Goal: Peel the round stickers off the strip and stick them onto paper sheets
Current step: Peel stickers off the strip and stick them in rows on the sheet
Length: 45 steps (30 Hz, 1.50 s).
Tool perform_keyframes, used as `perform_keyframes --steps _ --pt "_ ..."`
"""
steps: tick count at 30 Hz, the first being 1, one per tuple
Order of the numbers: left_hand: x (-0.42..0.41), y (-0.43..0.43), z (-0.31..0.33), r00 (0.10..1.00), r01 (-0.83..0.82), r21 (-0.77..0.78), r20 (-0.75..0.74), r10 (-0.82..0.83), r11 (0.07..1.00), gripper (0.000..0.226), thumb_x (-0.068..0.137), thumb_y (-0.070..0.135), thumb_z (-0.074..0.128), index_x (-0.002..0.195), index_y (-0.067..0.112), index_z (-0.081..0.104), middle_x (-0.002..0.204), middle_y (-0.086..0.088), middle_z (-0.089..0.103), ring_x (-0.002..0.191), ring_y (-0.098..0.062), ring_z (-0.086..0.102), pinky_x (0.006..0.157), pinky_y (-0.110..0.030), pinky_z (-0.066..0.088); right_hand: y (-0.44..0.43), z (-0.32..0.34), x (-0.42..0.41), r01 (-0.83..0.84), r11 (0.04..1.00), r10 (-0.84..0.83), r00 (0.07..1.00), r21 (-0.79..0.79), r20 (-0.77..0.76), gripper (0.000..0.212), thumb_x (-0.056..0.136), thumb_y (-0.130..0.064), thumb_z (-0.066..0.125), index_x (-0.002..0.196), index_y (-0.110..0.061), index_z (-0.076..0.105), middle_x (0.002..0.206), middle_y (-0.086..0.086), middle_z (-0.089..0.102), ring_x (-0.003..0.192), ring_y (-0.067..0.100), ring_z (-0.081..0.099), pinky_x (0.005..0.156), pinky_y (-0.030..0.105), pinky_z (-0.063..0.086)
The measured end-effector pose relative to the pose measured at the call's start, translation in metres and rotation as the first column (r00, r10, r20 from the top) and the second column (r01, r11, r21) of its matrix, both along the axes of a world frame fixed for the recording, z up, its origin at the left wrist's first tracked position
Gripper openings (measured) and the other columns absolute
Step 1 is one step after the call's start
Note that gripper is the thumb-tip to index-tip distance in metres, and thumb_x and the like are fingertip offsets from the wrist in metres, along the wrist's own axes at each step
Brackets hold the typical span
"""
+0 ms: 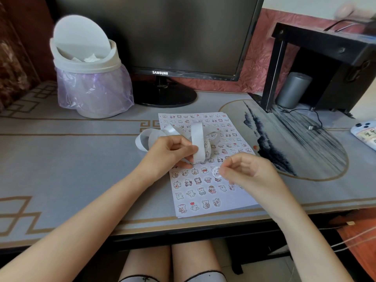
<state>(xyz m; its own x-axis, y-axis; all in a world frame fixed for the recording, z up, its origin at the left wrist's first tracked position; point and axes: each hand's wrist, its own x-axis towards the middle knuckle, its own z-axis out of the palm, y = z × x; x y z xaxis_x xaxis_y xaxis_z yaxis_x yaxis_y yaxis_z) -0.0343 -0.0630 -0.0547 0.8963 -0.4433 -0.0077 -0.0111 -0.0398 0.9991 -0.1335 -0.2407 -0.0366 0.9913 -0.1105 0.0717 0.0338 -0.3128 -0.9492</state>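
Sticker strip stood in a loose white loop over the paper sheet. Its free end curled off to the left in a coil that lay on the grey desk mat. The left hand held the strip low down, with thumb and forefinger pressed together on its lower end. The other fingers were curled in under the palm, close above the sheet.

The right hand was just beside it and clear of the strip. Its thumb and forefinger tips pinched one round sticker by the edge, while the remaining fingers were loosely bent and slightly fanned. The sticker was low over the middle of the sheet; whether it touched the paper could not be told.

The sheet lay slightly askew in the middle of the mat, near the front edge of the desk. Rows of small cartoon stickers covered it from the far end almost to the near one. Further paper edges showed at its far right corner, so it lay on top of others.

Behind it stood a dark monitor, with a white bin lined with a purple bag to the left. A black stand stood to the right with a grey cylinder under it. A phone lay at the right edge.
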Motion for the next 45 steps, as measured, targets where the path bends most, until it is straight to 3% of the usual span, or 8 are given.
perform_keyframes --steps 5,13,18,23,30,45 --pt "0.0 0.0 -0.001 1.0 0.001 0.015 -0.002 -0.001 1.0 0.012 0.089 0.008 0.062 0.086 -0.004 0.063 0.08 -0.017 0.067 0.072 -0.019 0.064 0.074 -0.032 0.06 -0.011 -0.005 -0.014 -0.015 0.998 0.006 0.988 -0.054 -0.155 0.012 0.076 -0.007 0.075 0.07 -0.015 0.069 0.068 0.0 0.068 0.065 0.01 0.056 0.056 0.015 0.045" --pt "0.0 -0.001 -0.001 1.0 -0.002 0.028 -0.016 0.002 1.0 0.011 0.089 0.008 0.062 0.081 0.001 0.063 0.078 -0.015 0.067 0.07 -0.016 0.064 0.072 -0.026 0.06 -0.016 -0.006 -0.019 -0.032 0.988 -0.003 0.974 -0.151 -0.225 0.012 0.07 -0.014 0.079 0.064 -0.018 0.069 0.066 -0.003 0.067 0.062 0.007 0.054 0.059 0.017 0.045" --pt "0.0 0.0 -0.001 1.0 -0.003 0.031 -0.017 0.003 1.0 0.01 0.089 0.008 0.063 0.081 0.002 0.063 0.077 -0.014 0.067 0.07 -0.016 0.065 0.071 -0.025 0.059 -0.016 -0.007 -0.02 -0.033 0.982 -0.011 0.973 -0.185 -0.231 0.009 0.07 -0.017 0.079 0.067 -0.019 0.071 0.073 0.002 0.07 0.065 0.009 0.055 0.068 0.024 0.048" --pt "0.001 0.0 -0.002 1.0 -0.002 0.031 -0.017 0.003 1.0 0.011 0.089 0.009 0.063 0.079 0.004 0.063 0.076 -0.013 0.069 0.07 -0.017 0.066 0.072 -0.027 0.06 -0.015 -0.01 -0.02 -0.03 0.975 -0.02 0.975 -0.222 -0.221 0.008 0.067 -0.026 0.078 0.071 -0.029 0.072 0.072 -0.005 0.07 0.065 0.006 0.057 0.071 0.027 0.049" --pt "0.0 0.0 -0.002 1.0 -0.002 0.036 -0.012 0.003 0.999 0.011 0.089 0.009 0.063 0.084 0.0 0.063 0.086 -0.022 0.069 0.074 -0.02 0.066 0.072 -0.026 0.059 -0.016 -0.014 -0.02 -0.006 0.976 -0.039 0.979 -0.219 -0.201 0.009 0.068 -0.024 0.078 0.072 -0.029 0.071 0.067 -0.006 0.067 0.063 0.007 0.054 0.068 0.027 0.047" --pt "0.002 0.0 -0.004 1.0 -0.001 0.034 -0.007 0.001 0.999 0.011 0.089 0.01 0.063 0.081 0.002 0.063 0.076 -0.013 0.067 0.07 -0.017 0.065 0.074 -0.029 0.06 -0.014 -0.02 -0.019 0.017 0.967 -0.057 0.987 -0.253 -0.148 0.014 0.071 -0.016 0.079 0.064 -0.02 0.068 0.058 -0.01 0.061 0.053 0.002 0.046 0.055 0.018 0.04"
